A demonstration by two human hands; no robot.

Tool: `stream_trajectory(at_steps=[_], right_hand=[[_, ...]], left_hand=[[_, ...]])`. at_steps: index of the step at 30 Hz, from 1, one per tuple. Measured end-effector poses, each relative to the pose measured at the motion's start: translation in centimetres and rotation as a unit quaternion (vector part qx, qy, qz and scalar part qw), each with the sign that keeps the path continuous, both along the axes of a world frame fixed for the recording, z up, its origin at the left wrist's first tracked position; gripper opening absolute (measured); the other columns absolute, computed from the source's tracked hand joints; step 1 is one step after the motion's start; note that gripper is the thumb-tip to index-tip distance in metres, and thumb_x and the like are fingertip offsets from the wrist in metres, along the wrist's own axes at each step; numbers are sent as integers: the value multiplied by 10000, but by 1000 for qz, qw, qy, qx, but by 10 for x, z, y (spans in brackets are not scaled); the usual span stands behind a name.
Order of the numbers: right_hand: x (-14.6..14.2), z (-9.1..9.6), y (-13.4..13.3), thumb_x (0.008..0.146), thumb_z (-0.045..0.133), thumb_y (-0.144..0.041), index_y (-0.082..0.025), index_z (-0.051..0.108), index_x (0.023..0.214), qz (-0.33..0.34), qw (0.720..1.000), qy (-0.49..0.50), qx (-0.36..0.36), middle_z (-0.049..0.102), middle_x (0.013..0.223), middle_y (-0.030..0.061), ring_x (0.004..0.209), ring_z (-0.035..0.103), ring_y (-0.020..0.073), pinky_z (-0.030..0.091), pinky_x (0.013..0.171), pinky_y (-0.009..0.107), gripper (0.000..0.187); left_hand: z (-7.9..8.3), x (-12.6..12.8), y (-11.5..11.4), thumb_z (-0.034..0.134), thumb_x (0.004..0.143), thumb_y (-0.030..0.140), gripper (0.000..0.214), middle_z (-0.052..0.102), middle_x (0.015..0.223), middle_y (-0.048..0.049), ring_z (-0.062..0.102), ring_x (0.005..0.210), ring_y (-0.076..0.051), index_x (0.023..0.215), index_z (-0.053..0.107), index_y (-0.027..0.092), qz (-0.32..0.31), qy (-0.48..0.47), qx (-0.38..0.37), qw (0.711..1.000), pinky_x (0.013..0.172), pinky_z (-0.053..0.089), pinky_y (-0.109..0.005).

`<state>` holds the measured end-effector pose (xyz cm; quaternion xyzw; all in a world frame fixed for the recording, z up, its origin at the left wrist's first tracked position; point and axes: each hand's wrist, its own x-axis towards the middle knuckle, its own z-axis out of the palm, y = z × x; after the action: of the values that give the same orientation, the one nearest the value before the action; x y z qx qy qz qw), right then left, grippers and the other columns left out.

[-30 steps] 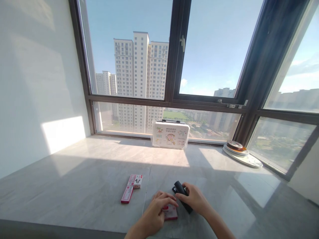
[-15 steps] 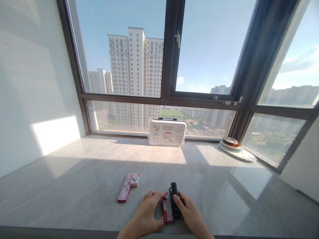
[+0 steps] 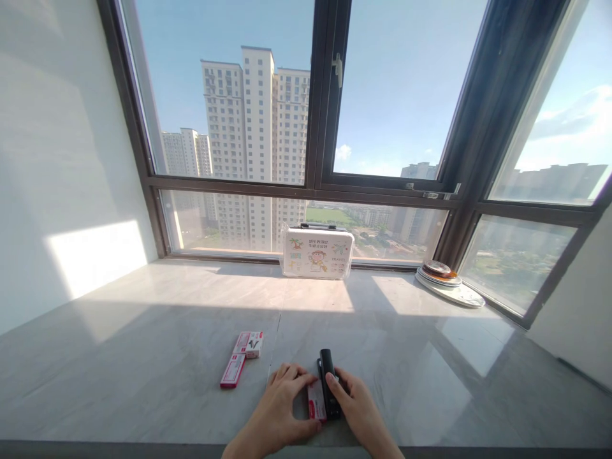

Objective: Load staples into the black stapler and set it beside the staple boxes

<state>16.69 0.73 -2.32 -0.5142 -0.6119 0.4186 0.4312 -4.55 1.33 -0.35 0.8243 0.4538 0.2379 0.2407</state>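
Observation:
A black stapler (image 3: pixel 329 386) lies lengthwise on the counter, pointing away from me. My right hand (image 3: pixel 356 401) is closed around it from the right, with the thumb on its top. Along its left side lies a red-and-white staple box (image 3: pixel 316 403), close against the stapler. My left hand (image 3: pixel 285 403) spans this box, thumb at the near end and fingers at the far end. Left of my hands are two pink-and-white boxes, the nearer box (image 3: pixel 233 371) and the farther box (image 3: pixel 240 342), with a small white box (image 3: pixel 254 344) showing a stapler picture beside them.
A white cartoon-printed case (image 3: pixel 318 255) stands upright against the window. Stacked plates (image 3: pixel 442 277) sit in the back right corner of the grey marble-look counter (image 3: pixel 143 376). Its front edge runs just below my hands.
The fingers of my left hand have closed in on the staple box, with the thumb now over its near end. My right hand keeps its hold on the stapler. The view has shifted slightly.

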Motion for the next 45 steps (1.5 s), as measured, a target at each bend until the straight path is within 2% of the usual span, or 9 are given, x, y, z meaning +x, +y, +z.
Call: stream_trajectory(at_steps=[6,9,12,17,23,31,38,42,45], right_hand=[[-1,3,-1,819,517,-798,-183,730,1059,-4,1000,11,-7,676,811,46,758,598,227,489,648,292,694],[-1,-5,0,835,529,-771,-177,716,1097,-12,1000,15,-12,661,788,28,728,589,208,481,627,276,675],[1,-12,2,830,540,-768,-176,710,1113,-25,999,9,-24,655,775,19,728,594,206,478,620,270,678],[2,-14,4,809,560,-774,-156,708,1133,-25,999,16,-30,693,876,45,808,622,227,494,667,273,713],[2,-14,4,818,552,-766,-142,699,1144,-19,999,21,-40,689,858,48,787,622,222,488,639,266,719],[2,-9,0,808,547,-777,-165,719,1105,-31,999,12,-38,640,727,23,680,574,193,440,577,254,702],[3,-9,1,889,529,-684,-142,703,1100,-7,1000,-3,-5,563,685,-7,646,492,157,388,580,251,607],[4,-10,2,888,536,-677,-147,695,1147,4,1000,13,-9,593,717,4,667,514,169,406,600,259,610],[5,-17,4,857,552,-712,-152,699,1148,-16,999,12,-28,594,697,2,660,533,179,413,595,263,648]], left_hand=[[-1,-1,2,880,580,529,894,581,1338,2,493,1231,-294,1394,533,410,-16,-13,-10,1000,1079,389,-386],[-3,-16,0,667,850,538,609,537,1424,4,461,1305,-259,1420,504,400,18,-63,31,997,1127,368,-376],[-9,-53,1,359,1009,376,393,593,1354,-7,487,1287,-240,1310,611,361,162,-79,127,975,1123,377,-403],[-35,-125,-4,540,863,295,368,574,1386,-43,493,1265,-320,1201,682,331,366,70,184,909,1069,404,-520],[-40,-128,-19,647,839,364,240,569,1424,-27,432,1369,-313,1065,713,313,199,42,126,971,1117,399,-489],[9,-45,-14,739,766,292,491,639,1266,-37,557,1221,-255,1236,595,288,52,-95,-6,994,1081,430,-370],[0,14,-6,806,655,258,677,631,1268,-36,563,1192,-270,1287,568,295,-26,-98,-24,995,1058,447,-372],[-2,8,1,830,668,352,853,573,1389,-55,512,1279,-296,1436,461,320,-30,-93,-3,995,1112,410,-427],[1,-29,21,579,920,462,486,590,1370,-62,531,1263,-260,1379,536,309,42,-140,49,988,1088,429,-410]])
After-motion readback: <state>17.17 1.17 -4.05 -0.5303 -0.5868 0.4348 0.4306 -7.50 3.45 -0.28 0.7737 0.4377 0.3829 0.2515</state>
